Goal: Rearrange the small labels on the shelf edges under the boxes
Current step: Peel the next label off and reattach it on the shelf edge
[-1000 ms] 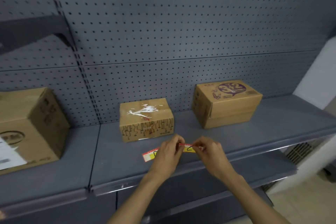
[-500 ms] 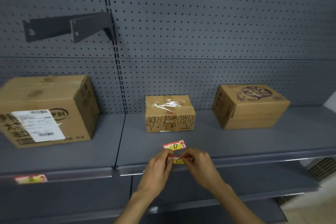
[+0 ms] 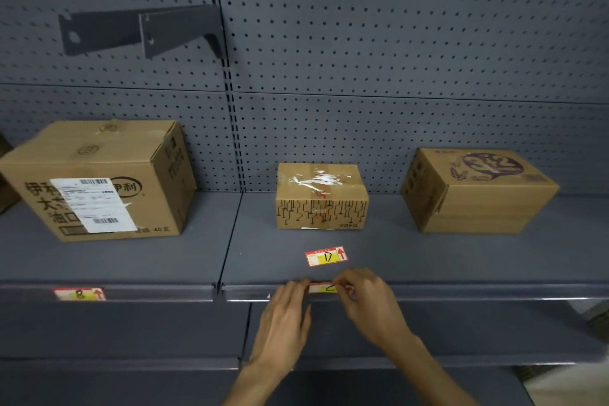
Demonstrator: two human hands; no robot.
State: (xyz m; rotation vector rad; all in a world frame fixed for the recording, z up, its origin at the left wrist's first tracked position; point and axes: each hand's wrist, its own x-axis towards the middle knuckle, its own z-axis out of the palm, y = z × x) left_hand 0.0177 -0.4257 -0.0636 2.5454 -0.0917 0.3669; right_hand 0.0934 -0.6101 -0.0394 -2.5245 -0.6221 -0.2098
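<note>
Shelf: grey, three boxes.
Label D: loose on top.
Label 2: at edge, both hands' fingers pinching its ends.

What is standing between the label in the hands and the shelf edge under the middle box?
Nothing visible. Both hands hold the label right at the shelf edge; the D label lies apart on the shelf top.

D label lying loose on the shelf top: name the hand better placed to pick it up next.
Right, marginally. The right hand sits just below the D label; the left hand is lower and further left. Both are pinching the edge label.
</note>
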